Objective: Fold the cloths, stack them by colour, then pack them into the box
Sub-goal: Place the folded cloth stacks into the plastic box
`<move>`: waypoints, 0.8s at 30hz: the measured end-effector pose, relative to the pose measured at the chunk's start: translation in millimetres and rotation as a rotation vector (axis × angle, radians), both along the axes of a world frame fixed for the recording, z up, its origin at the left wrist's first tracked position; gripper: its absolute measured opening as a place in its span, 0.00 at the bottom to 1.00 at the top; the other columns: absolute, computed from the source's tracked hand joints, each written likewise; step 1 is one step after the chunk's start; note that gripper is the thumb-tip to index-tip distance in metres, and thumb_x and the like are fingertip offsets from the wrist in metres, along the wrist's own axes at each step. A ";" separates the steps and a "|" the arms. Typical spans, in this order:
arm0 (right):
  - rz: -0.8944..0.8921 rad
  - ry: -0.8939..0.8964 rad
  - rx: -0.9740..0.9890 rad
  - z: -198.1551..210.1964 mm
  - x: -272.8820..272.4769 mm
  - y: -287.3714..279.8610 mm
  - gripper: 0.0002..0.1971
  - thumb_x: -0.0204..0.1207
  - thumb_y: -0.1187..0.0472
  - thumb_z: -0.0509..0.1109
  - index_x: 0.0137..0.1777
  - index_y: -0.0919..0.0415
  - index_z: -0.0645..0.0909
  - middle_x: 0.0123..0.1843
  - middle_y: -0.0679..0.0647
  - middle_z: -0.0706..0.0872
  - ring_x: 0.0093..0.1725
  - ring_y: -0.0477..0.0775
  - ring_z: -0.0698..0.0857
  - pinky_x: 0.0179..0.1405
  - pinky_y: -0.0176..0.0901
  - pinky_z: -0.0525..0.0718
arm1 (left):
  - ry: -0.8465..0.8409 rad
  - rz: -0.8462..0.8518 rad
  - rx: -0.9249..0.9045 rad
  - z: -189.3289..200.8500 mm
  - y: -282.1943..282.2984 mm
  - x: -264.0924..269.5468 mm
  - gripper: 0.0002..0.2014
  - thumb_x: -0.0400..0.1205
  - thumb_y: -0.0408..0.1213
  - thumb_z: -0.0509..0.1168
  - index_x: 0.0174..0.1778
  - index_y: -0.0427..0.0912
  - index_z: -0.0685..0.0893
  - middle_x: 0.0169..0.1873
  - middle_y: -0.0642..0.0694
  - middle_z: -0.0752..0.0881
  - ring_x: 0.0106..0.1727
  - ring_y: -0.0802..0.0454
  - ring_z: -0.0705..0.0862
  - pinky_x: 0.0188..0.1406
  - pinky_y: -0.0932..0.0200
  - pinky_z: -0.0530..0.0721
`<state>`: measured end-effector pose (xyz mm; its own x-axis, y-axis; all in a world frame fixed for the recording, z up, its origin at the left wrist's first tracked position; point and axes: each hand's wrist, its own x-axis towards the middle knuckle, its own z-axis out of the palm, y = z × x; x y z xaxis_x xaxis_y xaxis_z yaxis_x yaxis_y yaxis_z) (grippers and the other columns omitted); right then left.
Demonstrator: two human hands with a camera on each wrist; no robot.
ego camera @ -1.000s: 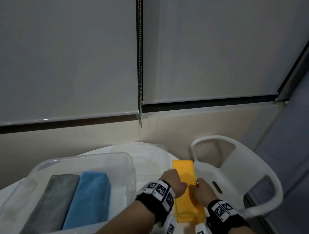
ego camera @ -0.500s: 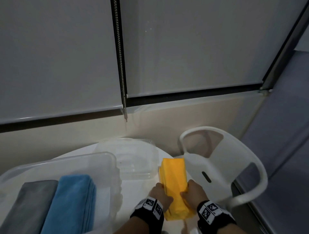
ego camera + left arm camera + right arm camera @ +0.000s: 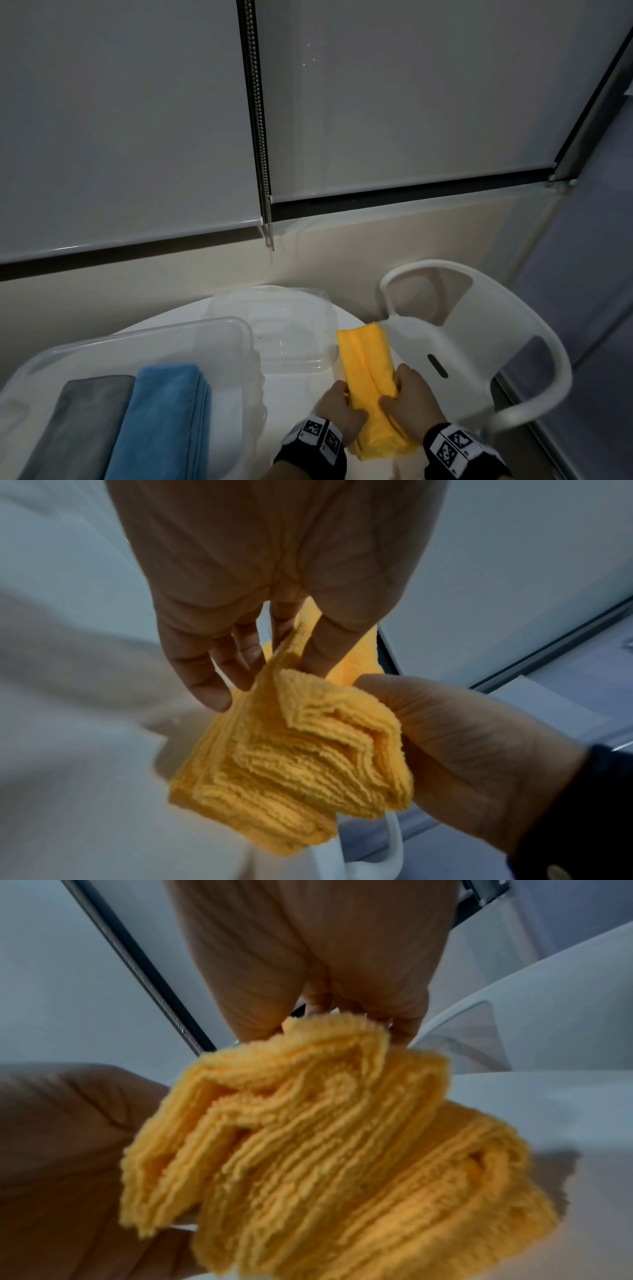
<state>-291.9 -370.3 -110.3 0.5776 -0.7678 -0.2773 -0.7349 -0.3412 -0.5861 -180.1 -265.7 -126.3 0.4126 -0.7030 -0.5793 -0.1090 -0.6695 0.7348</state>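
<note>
Pointing away lengthwise, yellow stack [image 3: 368, 370]

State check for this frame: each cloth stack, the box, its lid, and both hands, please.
yellow cloths: folded stack, squeezed between both hands, outside the box
blue cloths: folded, in box
grey cloths: folded, in box beside blue
box: open
lid: off, on table
left hand: grips yellow stack
right hand: grips yellow stack
</note>
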 end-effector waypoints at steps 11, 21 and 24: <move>-0.174 -0.658 0.698 77.7 -12.0 18.4 0.22 0.71 0.71 0.74 0.64 0.63 0.77 0.56 0.64 0.88 0.54 0.70 0.87 0.55 0.69 0.84 | 0.294 0.326 -0.332 69.4 17.1 -8.2 0.16 0.78 0.54 0.67 0.54 0.50 0.71 0.56 0.48 0.81 0.59 0.45 0.82 0.64 0.42 0.81; 0.056 -0.893 0.935 151.7 24.7 74.7 0.41 0.53 0.68 0.79 0.71 0.56 0.73 0.59 0.65 0.87 0.54 0.69 0.88 0.41 0.57 0.88 | 0.238 0.246 -0.615 193.7 103.4 51.9 0.59 0.52 0.62 0.76 0.79 0.56 0.55 0.65 0.50 0.77 0.62 0.51 0.82 0.62 0.47 0.83; 0.172 -0.829 0.938 155.8 51.0 99.4 0.49 0.44 0.61 0.87 0.70 0.56 0.73 0.62 0.64 0.86 0.58 0.67 0.87 0.47 0.55 0.88 | 0.208 0.304 -0.629 208.3 129.7 90.2 0.56 0.58 0.55 0.78 0.80 0.56 0.55 0.66 0.47 0.79 0.61 0.49 0.84 0.54 0.47 0.86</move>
<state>-240.9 -270.9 45.5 0.9111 -0.3702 -0.1810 -0.0197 0.3996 -0.9165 -89.8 -135.9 82.0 0.5684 -0.8004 -0.1906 0.1982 -0.0917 0.9759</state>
